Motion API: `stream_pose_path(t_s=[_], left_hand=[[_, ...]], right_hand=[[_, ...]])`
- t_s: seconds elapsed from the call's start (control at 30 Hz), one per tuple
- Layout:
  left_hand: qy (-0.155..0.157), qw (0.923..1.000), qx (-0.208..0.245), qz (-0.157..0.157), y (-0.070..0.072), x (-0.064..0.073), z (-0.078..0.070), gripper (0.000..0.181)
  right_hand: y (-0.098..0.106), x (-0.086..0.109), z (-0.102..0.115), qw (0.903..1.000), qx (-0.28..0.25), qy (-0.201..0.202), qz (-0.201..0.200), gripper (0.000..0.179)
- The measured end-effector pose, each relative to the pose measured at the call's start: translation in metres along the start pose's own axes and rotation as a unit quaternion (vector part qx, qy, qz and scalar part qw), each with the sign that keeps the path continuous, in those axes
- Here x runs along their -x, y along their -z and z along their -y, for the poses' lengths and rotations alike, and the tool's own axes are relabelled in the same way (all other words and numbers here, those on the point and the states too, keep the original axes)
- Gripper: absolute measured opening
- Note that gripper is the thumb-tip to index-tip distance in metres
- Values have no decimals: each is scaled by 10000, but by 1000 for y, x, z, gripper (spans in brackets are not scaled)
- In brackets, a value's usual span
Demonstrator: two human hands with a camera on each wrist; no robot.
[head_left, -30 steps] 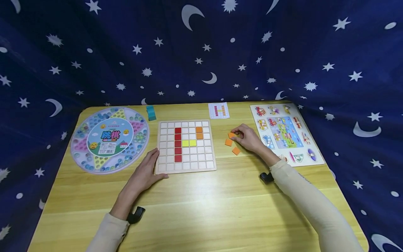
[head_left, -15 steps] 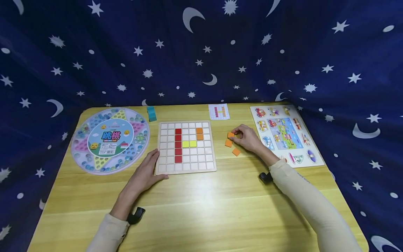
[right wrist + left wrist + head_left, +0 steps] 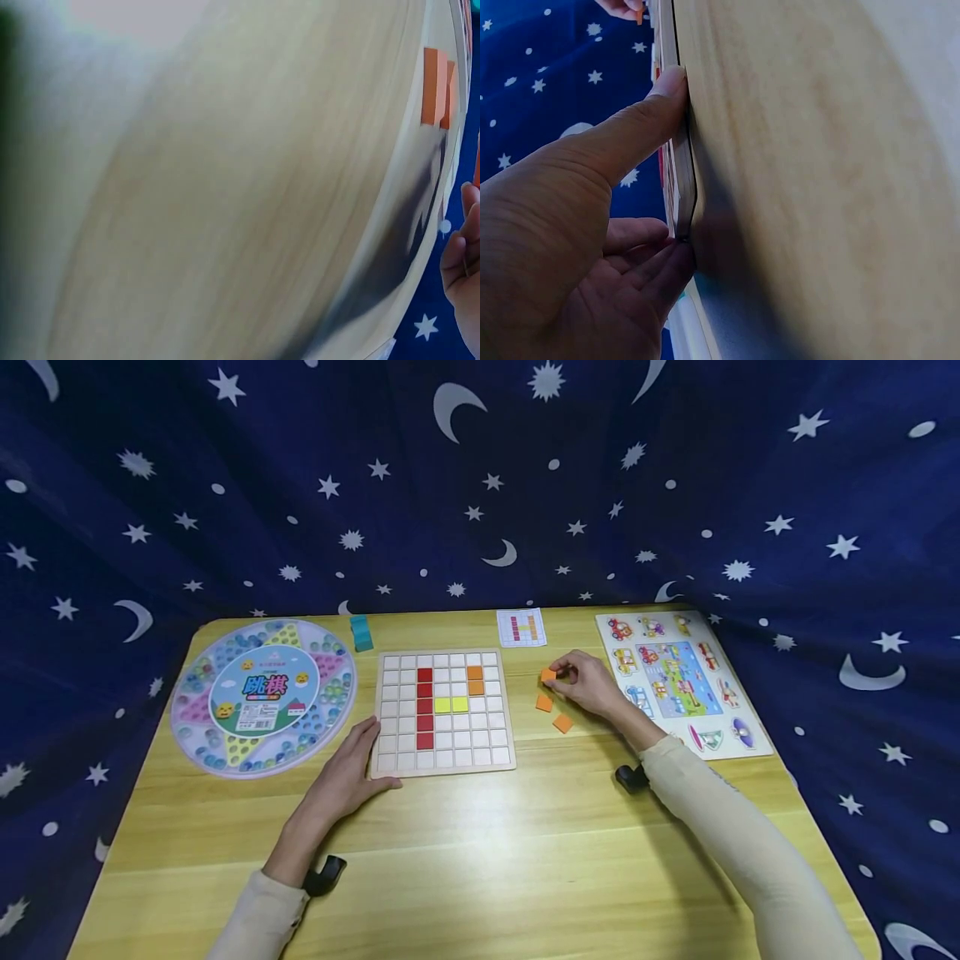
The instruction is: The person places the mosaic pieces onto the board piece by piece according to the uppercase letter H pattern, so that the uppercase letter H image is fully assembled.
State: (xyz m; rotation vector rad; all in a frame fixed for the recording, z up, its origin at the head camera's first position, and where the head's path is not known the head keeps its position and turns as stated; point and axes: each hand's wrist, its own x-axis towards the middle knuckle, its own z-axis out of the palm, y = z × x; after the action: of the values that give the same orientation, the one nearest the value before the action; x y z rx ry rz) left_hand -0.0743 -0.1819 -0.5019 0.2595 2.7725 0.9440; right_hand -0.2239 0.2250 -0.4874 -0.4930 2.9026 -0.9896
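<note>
A white grid board (image 3: 405,760) lies mid-table, with a column of red tiles (image 3: 425,705), two yellow tiles (image 3: 452,704) and two orange tiles (image 3: 476,681) in its squares. My left hand (image 3: 341,781) holds the board's front left corner, thumb on the near edge and fingers along the left side. The left wrist view shows that thumb (image 3: 641,124) against the board's edge. Right of the board, my right hand (image 3: 588,687) pinches an orange square tile (image 3: 548,676), raised off the table. Two loose orange tiles (image 3: 543,702) lie just below it.
Behind the board lies a pattern card (image 3: 522,627), and teal tiles (image 3: 362,633) sit at the back left. A round marble-game box (image 3: 261,693) is at left. A picture puzzle board (image 3: 681,681) lies at right, close to my right wrist. A star-patterned cloth hangs behind.
My right hand has picked an orange tile up off the table and shifted it slightly. The left hand and grid board have stayed in place.
</note>
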Motion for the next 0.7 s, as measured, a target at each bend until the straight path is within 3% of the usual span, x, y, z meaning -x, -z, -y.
stream_pose_path(t_s=[0.47,0.7], left_hand=[[-64,10000,-11,-36,0,1,0,104],[-73,10000,-29,-39,0,1,0,104]], right_hand=[[-24,-10,31,9980,-356,388,348,23],[-39,-12,52,9944,-413,768,599,24]])
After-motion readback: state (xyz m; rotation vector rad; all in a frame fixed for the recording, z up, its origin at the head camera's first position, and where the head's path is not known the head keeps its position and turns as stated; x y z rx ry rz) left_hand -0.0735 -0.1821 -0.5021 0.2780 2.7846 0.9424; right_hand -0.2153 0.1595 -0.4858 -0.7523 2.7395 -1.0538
